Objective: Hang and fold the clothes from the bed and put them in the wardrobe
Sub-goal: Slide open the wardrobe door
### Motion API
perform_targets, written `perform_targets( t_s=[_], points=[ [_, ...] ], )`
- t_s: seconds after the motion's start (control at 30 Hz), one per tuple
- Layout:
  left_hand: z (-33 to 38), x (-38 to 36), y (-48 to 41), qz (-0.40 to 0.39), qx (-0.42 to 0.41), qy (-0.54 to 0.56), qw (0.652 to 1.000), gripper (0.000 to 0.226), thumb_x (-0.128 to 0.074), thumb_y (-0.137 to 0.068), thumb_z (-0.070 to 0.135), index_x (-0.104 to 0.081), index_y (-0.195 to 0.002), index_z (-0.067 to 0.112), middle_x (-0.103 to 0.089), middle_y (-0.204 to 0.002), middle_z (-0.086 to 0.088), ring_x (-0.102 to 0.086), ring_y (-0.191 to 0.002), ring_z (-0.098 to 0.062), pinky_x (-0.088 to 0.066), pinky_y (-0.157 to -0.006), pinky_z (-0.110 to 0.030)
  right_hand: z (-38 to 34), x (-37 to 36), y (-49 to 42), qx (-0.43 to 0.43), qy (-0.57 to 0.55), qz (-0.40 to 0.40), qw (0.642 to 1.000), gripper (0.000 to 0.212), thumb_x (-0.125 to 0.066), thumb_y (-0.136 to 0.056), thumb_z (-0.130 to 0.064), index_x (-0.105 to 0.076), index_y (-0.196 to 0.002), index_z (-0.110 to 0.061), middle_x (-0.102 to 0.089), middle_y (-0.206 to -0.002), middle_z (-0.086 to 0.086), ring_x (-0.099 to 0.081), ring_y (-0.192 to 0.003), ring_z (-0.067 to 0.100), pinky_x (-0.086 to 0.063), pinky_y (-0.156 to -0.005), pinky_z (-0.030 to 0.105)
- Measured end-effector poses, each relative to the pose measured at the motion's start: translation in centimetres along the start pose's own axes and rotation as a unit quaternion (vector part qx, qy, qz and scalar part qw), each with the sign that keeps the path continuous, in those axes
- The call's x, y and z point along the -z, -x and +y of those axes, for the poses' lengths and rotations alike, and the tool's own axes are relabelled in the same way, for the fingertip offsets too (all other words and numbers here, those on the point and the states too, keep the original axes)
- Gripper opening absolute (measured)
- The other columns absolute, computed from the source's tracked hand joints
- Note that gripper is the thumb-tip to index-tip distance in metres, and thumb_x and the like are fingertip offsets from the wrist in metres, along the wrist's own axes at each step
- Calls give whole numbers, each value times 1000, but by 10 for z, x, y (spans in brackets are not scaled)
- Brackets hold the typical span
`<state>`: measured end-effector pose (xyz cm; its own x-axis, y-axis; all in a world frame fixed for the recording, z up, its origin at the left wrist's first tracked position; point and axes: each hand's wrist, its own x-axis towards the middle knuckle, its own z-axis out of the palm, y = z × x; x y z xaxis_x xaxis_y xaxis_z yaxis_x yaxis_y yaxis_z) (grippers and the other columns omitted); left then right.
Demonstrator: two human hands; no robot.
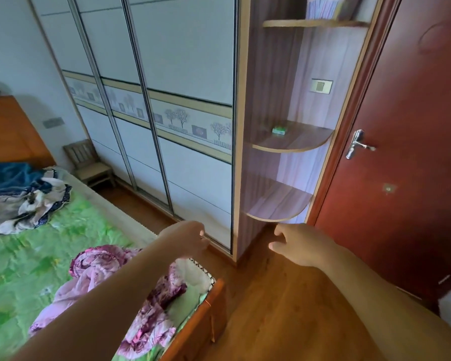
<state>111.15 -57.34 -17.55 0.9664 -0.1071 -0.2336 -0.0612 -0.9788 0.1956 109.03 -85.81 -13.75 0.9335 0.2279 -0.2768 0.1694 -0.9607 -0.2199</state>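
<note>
A crumpled pink and purple flowered garment [110, 277] lies on the green bedspread [37, 256] near the foot of the bed, partly hidden by my left forearm. More clothes, blue and cream [21, 196], are heaped near the headboard. The wardrobe [188, 74] stands ahead with its sliding doors closed. My left hand [190, 239] reaches toward the bottom of the nearest door, fingers loosely curled, holding nothing. My right hand [294, 246] hovers over the floor by the wardrobe's corner, fingers relaxed and empty.
Rounded corner shelves [292, 144] adjoin the wardrobe; one carries a small green box [279, 130]. A red-brown door [414, 152] with a metal handle [357, 145] is at the right. A small wooden chair [89, 162] stands beside the bed. The wooden footboard [201, 316] edges the floor [284, 308].
</note>
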Motion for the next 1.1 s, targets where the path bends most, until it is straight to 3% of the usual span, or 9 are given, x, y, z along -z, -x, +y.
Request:
perform_targets(
  t_s=[0.2,0.33,0.43,0.57,0.8,0.93,1.1],
  points=[
    [-8,5,-101,1,39,9,999,44,-51,-94,50,-60,-130,26,-64,-127,5,-60,-118,-19,-49,-98,-36,32,20,-115,21,2,-3,1000,50,-51,-100,-53,-50,-141,-25,-61,-136,-2,-61,-116,19,-48,-88,29],
    [-23,8,-172,10,64,30,997,43,-51,-95,49,-59,-130,25,-65,-125,4,-60,-116,-18,-49,-93,-34,41,36,-199,38,12,-9,999,44,-52,-99,-53,-55,-132,-25,-65,-127,1,-64,-108,18,-53,-92,34],
    [-35,15,-222,6,91,51,995,43,-51,-94,48,-60,-129,25,-65,-124,3,-60,-115,-17,-50,-95,-35,43,52,-260,51,26,-25,998,47,-50,-100,-52,-52,-138,-23,-63,-132,2,-62,-113,21,-51,-94,34],
    [-50,30,-266,2,124,63,990,41,-51,-91,48,-65,-121,23,-68,-121,2,-62,-115,-20,-51,-96,-39,33,67,-329,97,35,-34,994,48,-51,-98,-55,-53,-134,-24,-66,-125,0,-63,-106,20,-52,-88,33],
    [-82,42,-303,13,211,60,976,39,-54,-94,47,-64,-120,20,-69,-119,0,-63,-111,-22,-50,-93,-36,-2,71,-442,199,57,-71,976,52,-51,-98,-55,-49,-140,-25,-64,-126,2,-62,-101,19,-48,-81,30],
    [-93,45,-307,28,288,78,954,35,-54,-93,49,-64,-114,22,-69,-111,0,-64,-103,-21,-52,-91,-38,-26,77,-486,276,103,-76,953,52,-48,-97,-59,-49,-139,-27,-65,-119,1,-62,-105,21,-50,-86,34],
    [-86,56,-312,64,373,104,920,39,-53,-94,47,-62,-122,22,-69,-116,0,-64,-105,-21,-51,-94,-41,-45,99,-531,357,129,-73,922,46,-47,-98,-56,-54,-130,-23,-65,-114,-2,-62,-101,19,-47,-77,33]
  ],
)
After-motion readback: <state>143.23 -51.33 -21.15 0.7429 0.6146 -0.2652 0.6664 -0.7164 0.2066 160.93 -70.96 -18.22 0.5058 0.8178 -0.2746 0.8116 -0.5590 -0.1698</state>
